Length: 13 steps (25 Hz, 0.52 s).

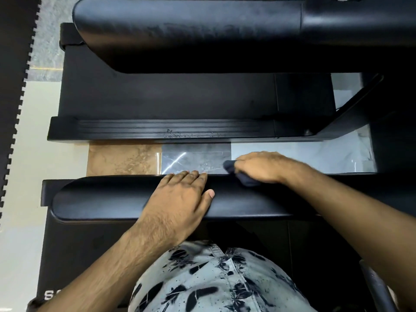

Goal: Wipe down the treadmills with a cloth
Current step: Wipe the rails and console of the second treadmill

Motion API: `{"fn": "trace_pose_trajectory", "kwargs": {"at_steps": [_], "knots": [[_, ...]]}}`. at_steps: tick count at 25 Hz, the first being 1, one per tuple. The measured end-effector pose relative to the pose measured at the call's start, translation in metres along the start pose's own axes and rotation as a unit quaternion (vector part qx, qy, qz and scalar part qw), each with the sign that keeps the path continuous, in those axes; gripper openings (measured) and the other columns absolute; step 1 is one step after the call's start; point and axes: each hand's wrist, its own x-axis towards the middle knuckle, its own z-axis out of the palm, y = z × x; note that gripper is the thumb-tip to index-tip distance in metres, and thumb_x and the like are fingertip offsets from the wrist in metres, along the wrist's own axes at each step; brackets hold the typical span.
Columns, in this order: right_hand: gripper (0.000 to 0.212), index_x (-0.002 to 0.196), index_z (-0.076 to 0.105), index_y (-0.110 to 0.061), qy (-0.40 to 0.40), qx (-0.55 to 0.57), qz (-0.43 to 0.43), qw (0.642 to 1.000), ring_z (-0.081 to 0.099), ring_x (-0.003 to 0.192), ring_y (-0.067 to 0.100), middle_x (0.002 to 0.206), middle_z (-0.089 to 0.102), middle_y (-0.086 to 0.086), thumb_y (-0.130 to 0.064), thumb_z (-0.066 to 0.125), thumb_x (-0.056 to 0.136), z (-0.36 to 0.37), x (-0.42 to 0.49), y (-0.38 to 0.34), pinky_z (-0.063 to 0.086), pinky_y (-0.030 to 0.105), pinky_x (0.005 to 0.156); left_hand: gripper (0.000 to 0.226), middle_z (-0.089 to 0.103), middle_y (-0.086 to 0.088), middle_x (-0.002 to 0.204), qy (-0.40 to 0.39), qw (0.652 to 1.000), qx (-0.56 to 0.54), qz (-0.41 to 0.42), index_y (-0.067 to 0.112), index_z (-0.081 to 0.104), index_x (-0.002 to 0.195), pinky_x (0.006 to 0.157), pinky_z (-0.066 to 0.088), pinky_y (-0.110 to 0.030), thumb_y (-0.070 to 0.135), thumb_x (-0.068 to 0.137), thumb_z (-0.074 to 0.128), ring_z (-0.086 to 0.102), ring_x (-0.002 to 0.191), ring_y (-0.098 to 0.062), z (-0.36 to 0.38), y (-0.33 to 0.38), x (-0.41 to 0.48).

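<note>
Head view, all placed against the near treadmill's padded handrail (117,199), a black bar with its long axis running left to right. Left hand (180,194) spread flat on top of the handrail near its middle, fingers straight and together, thumb out to the right, gripping nothing. Right hand (263,167) just right of it at the handrail's far edge, fingers curled around a dark bunched cloth (238,174), pressing it onto the bar. Beyond the handrail, a strip of tiled floor (126,158), then a second treadmill (168,102) lying parallel, with its own handrail (191,34) above.
</note>
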Motion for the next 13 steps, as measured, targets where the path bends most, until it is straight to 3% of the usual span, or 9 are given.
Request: {"fn": "trace_pose_trajectory", "kwargs": {"at_steps": [1, 4, 5, 7, 8, 9, 10, 12, 13], "knots": [[0.026, 0.076, 0.06, -0.027, -0.002, -0.01, 0.011, 1.0, 0.063, 0.092, 0.023, 0.093, 0.066, -0.002, -0.042, 0.039, 0.075, -0.003, 0.002, 0.006, 0.048, 0.036, 0.081, 0.06, 0.024, 0.003, 0.16, -0.003, 1.0, 0.003, -0.002, 0.023, 0.02, 0.154, 0.121, 0.007, -0.032, 0.052, 0.101, 0.013, 0.018, 0.148, -0.014, 0.001, 0.004, -0.001], [0.038, 0.121, 0.054, -0.048, 0.075, -0.045, -0.048, 0.995, 0.053, 0.113, 0.027, 0.117, 0.056, -0.004, -0.049, 0.036, 0.087, 0.024, -0.013, 0.005, 0.045, 0.049, 0.097, 0.073, 0.026, 0.004, 0.159, 0.004, 1.0, 0.012, -0.011, 0.025, 0.022, 0.153, 0.119, 0.008, -0.031, 0.057, 0.092, -0.002, 0.02, 0.147, -0.013, 0.002, 0.014, 0.0], [0.04, 0.123, 0.052, -0.05, 0.079, -0.032, -0.069, 0.994, 0.052, 0.111, 0.027, 0.114, 0.055, -0.005, -0.051, 0.036, 0.086, 0.025, -0.007, 0.011, 0.044, 0.05, 0.096, 0.069, 0.027, 0.004, 0.159, 0.008, 1.0, 0.009, -0.011, 0.025, 0.023, 0.153, 0.119, 0.008, -0.032, 0.057, 0.095, 0.001, 0.02, 0.147, -0.014, 0.003, 0.016, 0.003], [0.029, 0.085, 0.065, -0.031, 0.01, 0.008, -0.025, 1.0, 0.058, 0.088, 0.025, 0.088, 0.061, -0.001, -0.044, 0.041, 0.074, 0.002, 0.0, 0.02, 0.05, 0.047, 0.083, 0.06, 0.028, 0.003, 0.159, 0.005, 1.0, 0.001, -0.007, 0.023, 0.023, 0.153, 0.121, 0.01, -0.033, 0.051, 0.101, 0.013, 0.021, 0.147, -0.015, 0.004, 0.021, 0.008], [0.025, 0.07, 0.06, -0.022, -0.005, 0.006, -0.002, 1.0, 0.057, 0.078, 0.024, 0.077, 0.06, 0.0, -0.039, 0.042, 0.068, -0.006, 0.004, 0.026, 0.05, 0.046, 0.076, 0.059, 0.028, 0.002, 0.159, 0.003, 1.0, 0.0, -0.002, 0.022, 0.023, 0.153, 0.121, 0.011, -0.034, 0.05, 0.102, 0.016, 0.022, 0.147, -0.015, 0.004, 0.025, 0.008], [0.025, 0.072, 0.06, -0.02, -0.001, -0.003, 0.009, 1.0, 0.055, 0.077, 0.023, 0.075, 0.059, -0.002, -0.038, 0.043, 0.07, -0.006, 0.001, 0.029, 0.048, 0.042, 0.074, 0.058, 0.028, 0.001, 0.159, 0.002, 1.0, 0.0, 0.004, 0.022, 0.023, 0.153, 0.121, 0.012, -0.034, 0.049, 0.102, 0.017, 0.022, 0.147, -0.016, 0.003, 0.028, 0.009], [0.027, 0.088, 0.066, -0.026, 0.022, -0.012, -0.015, 1.0, 0.054, 0.084, 0.022, 0.082, 0.059, -0.007, -0.038, 0.043, 0.08, 0.001, -0.006, 0.029, 0.047, 0.038, 0.079, 0.059, 0.028, 0.001, 0.159, -0.001, 1.0, 0.002, 0.007, 0.021, 0.024, 0.153, 0.121, 0.013, -0.034, 0.049, 0.102, 0.017, 0.023, 0.146, -0.016, 0.003, 0.031, 0.01], [0.036, 0.125, 0.055, -0.047, 0.086, -0.017, -0.076, 0.993, 0.053, 0.107, 0.023, 0.111, 0.059, -0.011, -0.042, 0.038, 0.093, 0.019, -0.023, 0.026, 0.044, 0.04, 0.093, 0.059, 0.029, 0.0, 0.158, -0.005, 1.0, 0.002, 0.02, 0.02, 0.024, 0.153, 0.121, 0.014, -0.034, 0.049, 0.102, 0.019, 0.024, 0.146, -0.016, 0.003, 0.033, 0.014], [0.035, 0.122, 0.055, -0.053, 0.085, -0.015, -0.093, 0.992, 0.055, 0.111, 0.025, 0.118, 0.06, -0.007, -0.042, 0.039, 0.093, 0.02, -0.021, 0.031, 0.046, 0.042, 0.093, 0.059, 0.03, 0.0, 0.158, -0.003, 1.0, 0.0, 0.028, 0.02, 0.024, 0.153, 0.121, 0.014, -0.034, 0.049, 0.102, 0.019, 0.024, 0.146, -0.016, 0.004, 0.034, 0.017]]}}
